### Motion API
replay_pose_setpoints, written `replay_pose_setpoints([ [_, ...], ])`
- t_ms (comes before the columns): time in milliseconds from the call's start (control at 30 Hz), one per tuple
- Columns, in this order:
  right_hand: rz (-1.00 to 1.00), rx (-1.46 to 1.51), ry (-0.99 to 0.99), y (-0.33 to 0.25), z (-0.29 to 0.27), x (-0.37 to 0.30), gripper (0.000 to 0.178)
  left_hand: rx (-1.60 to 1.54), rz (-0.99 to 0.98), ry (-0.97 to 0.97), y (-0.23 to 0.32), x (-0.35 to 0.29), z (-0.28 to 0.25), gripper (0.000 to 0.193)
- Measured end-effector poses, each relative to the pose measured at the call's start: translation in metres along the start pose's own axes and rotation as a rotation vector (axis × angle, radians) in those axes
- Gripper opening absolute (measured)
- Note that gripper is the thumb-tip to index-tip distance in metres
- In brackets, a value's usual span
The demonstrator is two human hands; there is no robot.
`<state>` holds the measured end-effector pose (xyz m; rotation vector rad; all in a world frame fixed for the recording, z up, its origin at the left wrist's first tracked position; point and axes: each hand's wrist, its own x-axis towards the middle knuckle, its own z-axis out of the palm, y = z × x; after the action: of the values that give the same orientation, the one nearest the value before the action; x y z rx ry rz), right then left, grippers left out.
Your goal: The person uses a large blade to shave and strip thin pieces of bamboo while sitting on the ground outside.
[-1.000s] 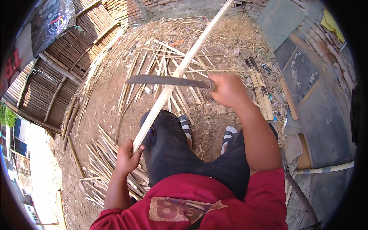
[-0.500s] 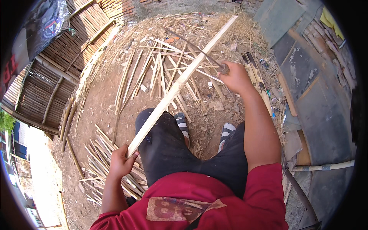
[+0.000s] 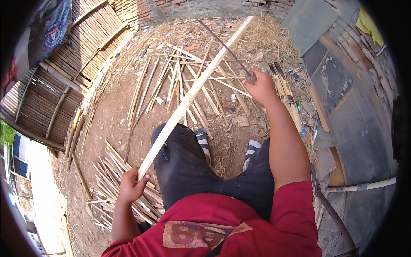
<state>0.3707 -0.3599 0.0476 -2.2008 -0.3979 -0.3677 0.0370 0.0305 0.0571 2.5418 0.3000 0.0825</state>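
A long pale strip of split bamboo or wood (image 3: 187,101) slants across my front, from near my left knee up to the far right. My left hand (image 3: 132,185) is closed around its near end, thumb on top. My right hand (image 3: 262,88) grips the short handle of a long, thin, dark-bladed knife (image 3: 222,45), its blade seen nearly edge-on. The blade crosses the strip toward its far end; whether the two touch I cannot tell. A heap of similar strips (image 3: 120,188) lies beside my left leg.
More strips (image 3: 180,81) lie criss-crossed on the dirt ahead of my sandalled feet. A woven bamboo wall (image 3: 47,103) stands on the left, a brick wall (image 3: 132,13) at the back. Dark weathered boards (image 3: 359,124) line the right, with a pale pole (image 3: 364,186) sticking out.
The strip has slid slightly toward me and left along with my left hand. The knife's tip has swung farther away and to the right; both hands keep their hold.
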Motion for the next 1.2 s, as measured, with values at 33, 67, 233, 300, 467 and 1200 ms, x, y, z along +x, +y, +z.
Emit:
replay_pose_setpoints([
  [33,0.060,-0.015,0.046,0.003,0.001,0.002,0.036,0.011,-0.006,0.020,0.000,-0.002,0.000,0.037],
  [67,0.119,-0.029,0.089,0.001,0.001,0.002,0.036,0.024,-0.016,0.040,-0.001,-0.004,-0.001,0.036],
  [233,-0.329,-0.226,-0.333,-0.055,0.015,-0.024,0.044,0.051,0.025,0.080,-0.001,0.004,0.013,0.041],
  [300,-0.431,-0.316,-0.413,-0.064,0.015,-0.025,0.045,0.141,0.045,0.102,0.001,0.007,0.011,0.042],
  [467,0.026,-0.026,-0.222,-0.014,0.003,-0.005,0.039,0.241,0.054,0.156,0.012,0.008,0.005,0.042],
  [1200,-0.233,-0.141,-0.143,-0.052,-0.015,-0.024,0.024,0.070,0.118,0.072,0.031,0.019,0.026,0.039],
])
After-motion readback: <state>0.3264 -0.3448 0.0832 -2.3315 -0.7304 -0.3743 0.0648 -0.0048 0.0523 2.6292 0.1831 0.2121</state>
